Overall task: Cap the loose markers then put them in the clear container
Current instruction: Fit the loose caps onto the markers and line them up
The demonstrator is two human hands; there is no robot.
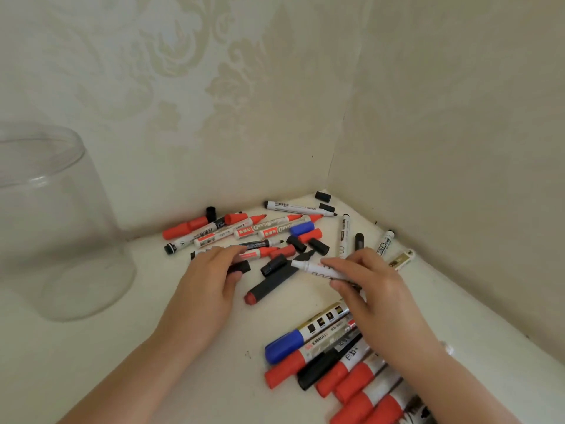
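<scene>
While both hands work mid-frame, the scene runs thus:

Desk (214, 377): white, set in a wall corner; everything lies on it.
Jar (58, 228): clear, standing at the left edge of the frame, apparently holding nothing.
Capped row (333, 359): finished markers lying side by side at lower right.
Loose pile (260, 231): uncapped markers and stray caps, centre, toward the corner.
Right hand (370, 289): grip pinching a white marker (318, 270), bare tip aimed left.
Left hand (211, 276): grip curled round a black cap (241, 267).
Step, as I judge it: capping. Turn the cap's mouth to face the tip, line up both axes, push straight until seated.
</scene>
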